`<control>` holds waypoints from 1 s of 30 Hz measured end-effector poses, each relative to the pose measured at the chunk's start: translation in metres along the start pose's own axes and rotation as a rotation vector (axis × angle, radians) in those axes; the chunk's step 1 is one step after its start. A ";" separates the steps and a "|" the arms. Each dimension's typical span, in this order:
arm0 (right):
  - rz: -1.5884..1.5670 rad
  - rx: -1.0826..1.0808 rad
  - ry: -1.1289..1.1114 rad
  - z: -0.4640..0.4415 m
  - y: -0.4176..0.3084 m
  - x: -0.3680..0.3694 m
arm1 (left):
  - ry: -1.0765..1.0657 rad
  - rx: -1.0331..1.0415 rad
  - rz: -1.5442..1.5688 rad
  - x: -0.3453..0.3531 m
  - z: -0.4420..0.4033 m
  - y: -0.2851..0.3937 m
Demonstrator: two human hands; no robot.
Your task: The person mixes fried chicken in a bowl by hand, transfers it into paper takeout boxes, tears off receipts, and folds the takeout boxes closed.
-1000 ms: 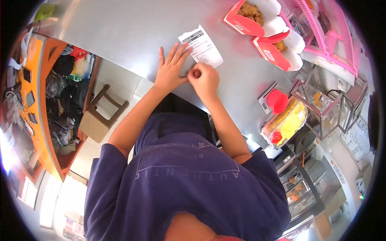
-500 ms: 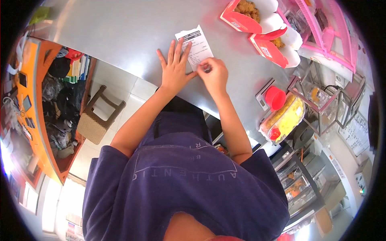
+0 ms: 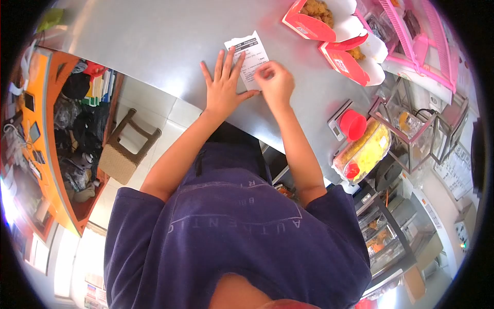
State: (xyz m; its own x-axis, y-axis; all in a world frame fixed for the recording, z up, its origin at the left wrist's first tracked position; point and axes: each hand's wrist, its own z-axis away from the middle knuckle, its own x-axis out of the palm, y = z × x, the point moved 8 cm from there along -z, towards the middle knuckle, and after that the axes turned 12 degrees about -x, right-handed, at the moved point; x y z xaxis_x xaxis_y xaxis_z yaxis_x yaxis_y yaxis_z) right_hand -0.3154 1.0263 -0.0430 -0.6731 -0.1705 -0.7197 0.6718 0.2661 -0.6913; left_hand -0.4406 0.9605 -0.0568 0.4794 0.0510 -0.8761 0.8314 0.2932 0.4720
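A printed white paper slip (image 3: 250,59) lies on the metal counter (image 3: 154,41). My left hand (image 3: 224,88) rests flat over the slip's left side with its fingers spread, thumb pointing toward the slip's lower edge. On the right side of the slip is my right hand (image 3: 277,85), its thumb and index finger curled together in a pinch; whatever is between the fingertips, if anything, is too small to make out.
Two open red and white boxes (image 3: 342,65) with fried food stand at the upper right, beside a pink basket (image 3: 417,51). Nearer are a scale (image 3: 336,129), a red cup (image 3: 352,124) and a clear container of yellow food (image 3: 371,149). A brown stool (image 3: 121,159) stands left, below the counter.
Since the earliest frame, both hands have shifted slightly right in view. My right hand has moved up along the slip's right edge, away from my left thumb.
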 end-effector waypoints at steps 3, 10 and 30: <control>-0.050 -0.031 0.019 0.002 -0.004 0.005 | -0.009 -0.006 -0.054 0.002 -0.001 -0.001; -0.014 -0.072 -0.119 -0.004 -0.018 0.015 | -0.021 0.011 -0.122 0.006 0.000 -0.002; -0.503 0.076 -0.198 -0.011 0.010 0.003 | -0.149 0.031 -0.036 -0.011 -0.002 0.003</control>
State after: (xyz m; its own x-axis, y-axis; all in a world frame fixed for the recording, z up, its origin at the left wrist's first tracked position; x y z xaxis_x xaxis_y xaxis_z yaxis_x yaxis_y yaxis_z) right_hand -0.3146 1.0391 -0.0514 -0.8511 -0.4362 -0.2922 0.3074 0.0371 -0.9508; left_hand -0.4438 0.9624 -0.0455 0.4840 -0.1019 -0.8691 0.8558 0.2624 0.4458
